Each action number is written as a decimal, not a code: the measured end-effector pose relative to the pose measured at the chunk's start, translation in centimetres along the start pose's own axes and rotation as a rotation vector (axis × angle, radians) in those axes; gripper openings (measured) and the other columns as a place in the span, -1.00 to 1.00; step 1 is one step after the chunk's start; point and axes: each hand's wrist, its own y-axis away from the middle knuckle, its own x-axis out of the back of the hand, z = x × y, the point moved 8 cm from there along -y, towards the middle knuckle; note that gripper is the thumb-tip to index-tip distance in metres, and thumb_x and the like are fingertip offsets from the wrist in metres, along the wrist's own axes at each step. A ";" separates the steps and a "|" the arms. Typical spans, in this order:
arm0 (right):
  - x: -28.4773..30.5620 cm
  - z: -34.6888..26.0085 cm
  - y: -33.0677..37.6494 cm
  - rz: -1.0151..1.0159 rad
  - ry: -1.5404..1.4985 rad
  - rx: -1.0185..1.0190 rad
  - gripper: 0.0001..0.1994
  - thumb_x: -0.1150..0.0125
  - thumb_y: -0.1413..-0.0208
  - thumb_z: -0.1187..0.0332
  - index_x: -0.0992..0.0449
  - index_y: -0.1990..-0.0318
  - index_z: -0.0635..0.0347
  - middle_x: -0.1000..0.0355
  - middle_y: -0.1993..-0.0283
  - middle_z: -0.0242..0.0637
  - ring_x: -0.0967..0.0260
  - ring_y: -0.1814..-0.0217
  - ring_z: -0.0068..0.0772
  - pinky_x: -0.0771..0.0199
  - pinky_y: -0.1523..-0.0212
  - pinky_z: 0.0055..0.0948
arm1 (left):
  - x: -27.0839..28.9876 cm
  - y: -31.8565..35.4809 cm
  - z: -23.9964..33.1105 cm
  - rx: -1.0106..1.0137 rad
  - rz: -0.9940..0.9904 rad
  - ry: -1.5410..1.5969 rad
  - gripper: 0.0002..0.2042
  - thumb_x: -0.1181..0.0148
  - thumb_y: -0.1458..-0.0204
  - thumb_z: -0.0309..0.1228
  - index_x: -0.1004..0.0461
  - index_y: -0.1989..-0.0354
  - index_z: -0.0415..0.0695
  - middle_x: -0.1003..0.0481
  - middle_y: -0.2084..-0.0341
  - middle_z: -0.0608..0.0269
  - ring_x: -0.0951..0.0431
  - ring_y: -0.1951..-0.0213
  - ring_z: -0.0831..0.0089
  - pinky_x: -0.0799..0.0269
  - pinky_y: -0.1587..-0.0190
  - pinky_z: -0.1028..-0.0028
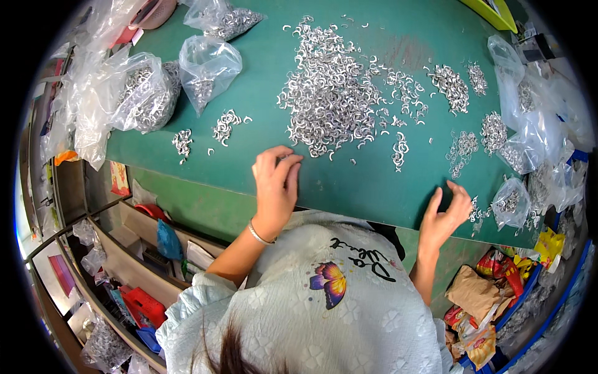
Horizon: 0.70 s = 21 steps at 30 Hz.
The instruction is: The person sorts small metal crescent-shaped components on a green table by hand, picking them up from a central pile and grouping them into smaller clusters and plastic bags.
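A large heap of small silver crescent-shaped metal pieces (333, 93) lies on the green tabletop. At its lower left edge, my left hand (276, 184) has its fingers curled and the thumb drawn up to the index fingertip; whatever they pinch, if anything, is hidden. My right hand (445, 215) hovers by the table's near edge, thumb and fingers apart with nothing between them. Just right of it is a small cluster of metal pieces (478, 210). Above that hand lies a patch of thin ring-like pieces (462, 151).
Smaller piles (450, 88) dot the table's right side, and two little ones (225, 126) sit at left. Clear bags of metal pieces (146, 93) stand at the left; more bags (512, 202) line the right edge. Shelving (134, 268) is lower left, a blue-edged rack (548, 293) lower right.
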 end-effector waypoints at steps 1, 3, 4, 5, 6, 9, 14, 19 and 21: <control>-0.4 -1.3 -0.6 -0.021 -0.093 0.036 -0.77 -0.20 -0.10 0.47 -0.49 0.07 0.24 -0.40 0.07 -0.10 -0.27 -0.04 -0.03 -0.20 -0.09 -0.14 | 0.3 -0.2 -0.4 -0.003 0.029 -0.025 -0.80 -0.24 0.05 -0.62 -0.54 0.23 -0.14 -0.44 0.17 0.17 -0.41 0.08 0.19 -0.22 0.04 0.30; -2.3 -3.8 -1.4 -0.147 -0.265 0.110 -0.68 -0.16 -0.11 0.51 -0.46 -0.05 0.28 -0.39 -0.06 -0.08 -0.26 -0.15 -0.02 -0.19 -0.20 -0.19 | 0.8 -0.7 -1.6 0.039 0.062 -0.102 -0.77 -0.21 0.04 -0.64 -0.54 0.19 -0.13 -0.44 0.14 0.15 -0.40 0.06 0.17 -0.21 0.00 0.27; -3.2 -5.3 -1.9 -0.184 -0.257 0.164 -0.68 -0.16 -0.11 0.51 -0.47 -0.04 0.27 -0.38 -0.08 -0.11 -0.25 -0.16 -0.02 -0.18 -0.20 -0.19 | 1.1 -1.0 -2.0 0.050 0.075 -0.123 -0.76 -0.20 0.04 -0.65 -0.54 0.18 -0.12 -0.44 0.13 0.14 -0.40 0.05 0.17 -0.20 0.00 0.27; -3.8 -6.5 -2.4 -0.220 -0.248 0.217 -0.68 -0.16 -0.11 0.52 -0.47 -0.04 0.27 -0.37 -0.11 -0.13 -0.25 -0.17 -0.03 -0.18 -0.20 -0.18 | 1.2 -1.2 -2.3 0.060 0.087 -0.145 -0.76 -0.19 0.04 -0.66 -0.54 0.18 -0.12 -0.43 0.12 0.13 -0.40 0.04 0.17 -0.20 -0.01 0.27; -4.0 -6.4 -2.4 -0.214 -0.199 0.221 -0.69 -0.16 -0.10 0.51 -0.48 -0.04 0.26 -0.37 -0.12 -0.15 -0.25 -0.18 -0.04 -0.17 -0.20 -0.17 | 1.3 -1.3 -2.1 0.062 0.097 -0.150 -0.75 -0.18 0.04 -0.67 -0.54 0.18 -0.12 -0.43 0.12 0.12 -0.40 0.04 0.17 -0.20 -0.01 0.27; -4.6 -5.6 -2.2 -0.191 -0.103 0.202 -0.69 -0.17 -0.10 0.51 -0.49 -0.03 0.25 -0.36 -0.15 -0.17 -0.24 -0.20 -0.04 -0.16 -0.21 -0.16 | 1.2 -1.3 -0.7 0.039 0.088 -0.112 -0.73 -0.14 0.04 -0.69 -0.54 0.17 -0.11 -0.43 0.11 0.11 -0.40 0.03 0.17 -0.20 -0.02 0.27; -3.6 -5.6 -1.8 -0.210 -0.187 0.211 -0.68 -0.16 -0.10 0.51 -0.48 -0.04 0.25 -0.33 -0.22 -0.15 -0.21 -0.27 -0.02 -0.15 -0.21 -0.12 | -4.0 -1.3 5.8 -0.159 -0.196 0.198 -0.68 -0.14 0.07 -0.66 -0.49 0.08 -0.18 -0.44 0.06 0.09 -0.39 -0.04 0.15 -0.23 -0.07 0.26; -4.8 -7.9 0.4 -0.459 -0.181 0.309 -0.56 -0.17 -0.10 0.46 -0.39 -0.18 0.24 -0.18 -0.37 -0.16 -0.02 -0.46 -0.04 0.07 -0.37 0.10 | -7.8 -3.5 9.9 -0.302 -0.323 0.198 -0.59 -0.16 0.06 -0.63 -0.43 -0.05 -0.23 -0.42 -0.02 0.12 -0.40 -0.06 0.13 -0.25 -0.11 0.22; -4.3 -7.4 2.0 -0.564 -0.202 0.330 -0.51 -0.21 -0.09 0.41 -0.37 -0.21 0.20 -0.14 -0.40 -0.20 0.05 -0.50 -0.04 0.15 -0.39 0.15 | -8.3 -3.5 10.1 -0.333 -0.351 0.179 -0.57 -0.12 0.06 -0.62 -0.41 -0.08 -0.24 -0.40 -0.05 0.11 -0.38 -0.08 0.12 -0.24 -0.12 0.22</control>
